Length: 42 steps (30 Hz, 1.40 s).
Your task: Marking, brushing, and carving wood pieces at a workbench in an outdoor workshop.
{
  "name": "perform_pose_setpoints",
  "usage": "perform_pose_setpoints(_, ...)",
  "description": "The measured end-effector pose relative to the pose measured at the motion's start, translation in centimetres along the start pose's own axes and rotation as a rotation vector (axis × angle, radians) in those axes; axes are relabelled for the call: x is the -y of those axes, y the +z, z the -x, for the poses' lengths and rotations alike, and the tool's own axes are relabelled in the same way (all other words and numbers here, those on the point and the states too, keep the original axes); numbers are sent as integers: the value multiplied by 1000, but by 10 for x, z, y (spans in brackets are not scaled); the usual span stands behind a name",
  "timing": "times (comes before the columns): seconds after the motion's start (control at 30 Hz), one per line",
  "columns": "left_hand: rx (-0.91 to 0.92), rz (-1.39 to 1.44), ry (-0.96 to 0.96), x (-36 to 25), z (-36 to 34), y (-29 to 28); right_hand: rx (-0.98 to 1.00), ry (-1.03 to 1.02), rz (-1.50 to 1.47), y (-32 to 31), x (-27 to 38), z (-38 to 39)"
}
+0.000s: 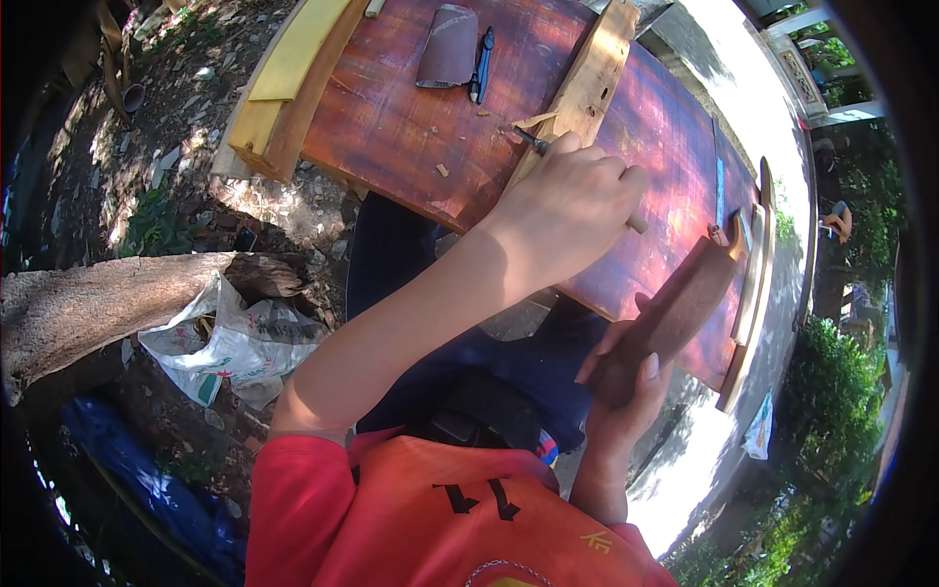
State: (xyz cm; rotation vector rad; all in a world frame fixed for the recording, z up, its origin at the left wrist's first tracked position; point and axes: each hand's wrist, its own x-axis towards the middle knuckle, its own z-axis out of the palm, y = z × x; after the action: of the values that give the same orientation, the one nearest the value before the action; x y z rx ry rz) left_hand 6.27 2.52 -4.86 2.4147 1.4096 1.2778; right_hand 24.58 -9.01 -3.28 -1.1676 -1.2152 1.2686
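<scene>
My left hand (584,201) is closed around the handle of a chisel (535,142), the light butt of the handle sticking out past the little finger. The chisel's metal end lies at the edge of a narrow wooden plank (595,83), beside a pale curled wood shaving (537,120). Lower on the right, my right hand (631,386) grips a dark brown wooden mallet (675,313), thick and club-shaped, tilted up and to the right. Its far end reaches over the right part of the reddish-brown table (391,137).
On the table lie a rolled piece of sandpaper (448,46), a pair of compasses (481,67) and a blue strip (720,191). Wooden boards (289,108) edge the left side; curved wood pieces (751,293) edge the right. A log (108,303) and white sack (230,342) lie on the ground.
</scene>
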Motion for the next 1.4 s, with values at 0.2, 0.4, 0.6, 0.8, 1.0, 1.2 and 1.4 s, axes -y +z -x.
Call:
perform_pose_setpoints(0.2, -23, 65, -5, 1, -1, 0, -99, -95, -104, 1, -5, -3)
perform_pose_setpoints(0.4, -140, 188, -23, 4, -6, 1, -68, -21, -94, 5, -8, -1)
perform_pose_setpoints(0.6, -181, 124, 82, -1, -4, 5, -74, -45, -94, 3, -7, -3)
perform_pose_setpoints(0.8, -167, 218, 114, -1, -10, 0, -77, -47, -73, 1, -7, -2)
perform_pose_setpoints(1.0, -132, 227, 155, 1, -20, 1, -86, -38, -62, 2, -10, -2)
perform_pose_setpoints(1.2, -109, 232, 111, 7, -27, 8, -72, -44, -54, 3, -10, -6)
perform_pose_setpoints(1.4, -103, 301, 116, 8, -32, 9, -88, -133, 10, -6, -2, -16)
